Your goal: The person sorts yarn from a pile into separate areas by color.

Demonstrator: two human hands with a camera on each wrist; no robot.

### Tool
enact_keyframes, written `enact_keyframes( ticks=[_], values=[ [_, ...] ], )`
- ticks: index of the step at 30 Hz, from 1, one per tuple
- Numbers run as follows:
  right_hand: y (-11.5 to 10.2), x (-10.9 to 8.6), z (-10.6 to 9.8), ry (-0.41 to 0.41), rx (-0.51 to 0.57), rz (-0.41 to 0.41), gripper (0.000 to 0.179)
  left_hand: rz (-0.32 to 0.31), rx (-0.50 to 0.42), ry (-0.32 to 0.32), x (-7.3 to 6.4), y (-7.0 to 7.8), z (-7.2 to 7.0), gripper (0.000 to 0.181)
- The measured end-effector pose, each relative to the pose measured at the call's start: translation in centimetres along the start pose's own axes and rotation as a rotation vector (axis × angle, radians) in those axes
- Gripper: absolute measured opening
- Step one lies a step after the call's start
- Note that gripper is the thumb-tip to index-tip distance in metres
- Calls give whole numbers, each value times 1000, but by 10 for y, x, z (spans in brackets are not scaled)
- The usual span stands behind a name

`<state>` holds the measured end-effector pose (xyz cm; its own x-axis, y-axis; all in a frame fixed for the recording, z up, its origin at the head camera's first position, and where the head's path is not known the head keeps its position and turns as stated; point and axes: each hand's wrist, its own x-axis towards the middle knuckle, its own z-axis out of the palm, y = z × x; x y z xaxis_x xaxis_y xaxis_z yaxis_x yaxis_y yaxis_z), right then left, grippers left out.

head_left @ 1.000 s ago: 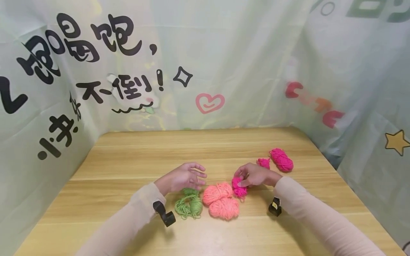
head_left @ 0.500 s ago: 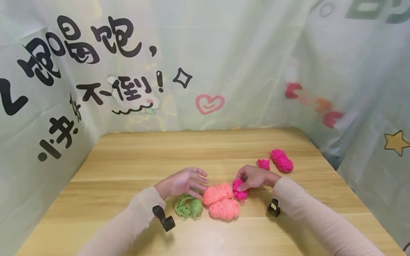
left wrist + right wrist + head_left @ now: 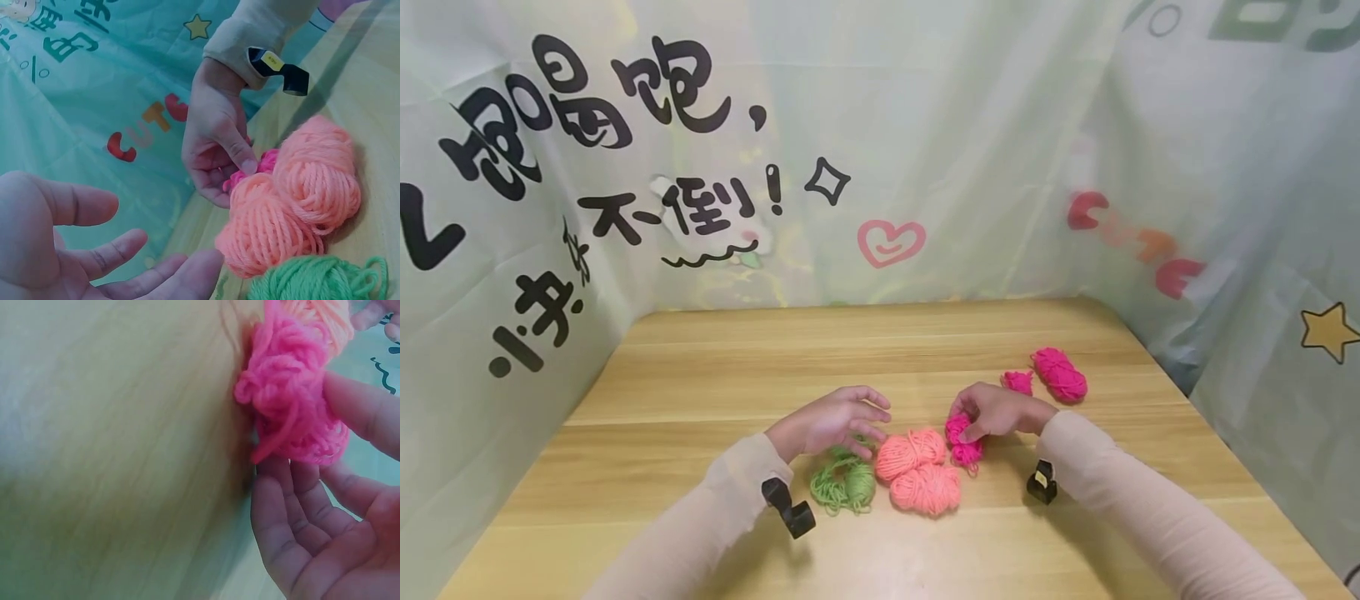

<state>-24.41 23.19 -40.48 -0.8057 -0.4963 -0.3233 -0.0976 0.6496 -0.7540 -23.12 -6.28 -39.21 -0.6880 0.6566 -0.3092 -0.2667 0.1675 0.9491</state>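
Note:
My right hand [image 3: 996, 411] grips a small bundle of hot pink yarn [image 3: 962, 442] between thumb and fingers, low over the table, as the right wrist view shows with the pink yarn [image 3: 290, 387]. Directly left of it lie two coral yarn skeins [image 3: 925, 490], one in front of the other. Further left is green yarn [image 3: 846, 485], a loose loop beside a wound ball. My left hand [image 3: 835, 423] hovers above and behind the green yarn with its fingers spread and holds nothing. In the left wrist view the coral skeins [image 3: 319, 175] lie just beyond my left fingertips.
At the right rear of the wooden table [image 3: 715, 358] lie a hot pink skein [image 3: 1060, 375] and a smaller pink piece [image 3: 1018, 382]. A printed curtain [image 3: 820, 100] hangs around the back and sides. Each wrist wears a black camera mount [image 3: 788, 508].
The left hand has dipped and risen slightly over the green yarn, shifting a little right. The right hand keeps hold of the pink yarn with only tiny movements.

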Motion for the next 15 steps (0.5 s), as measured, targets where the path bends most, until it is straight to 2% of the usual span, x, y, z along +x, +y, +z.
enact_keyframes(
  ticks=[5, 15],
  values=[
    [0, 0, 1, -19, 53, -12, 24, 24, 57, 17, 3, -1, 0, 42],
    [-7, 0, -6, 1, 47, -1, 26, 97, 149, 69, 10, 0, 6, 33]
  ],
)
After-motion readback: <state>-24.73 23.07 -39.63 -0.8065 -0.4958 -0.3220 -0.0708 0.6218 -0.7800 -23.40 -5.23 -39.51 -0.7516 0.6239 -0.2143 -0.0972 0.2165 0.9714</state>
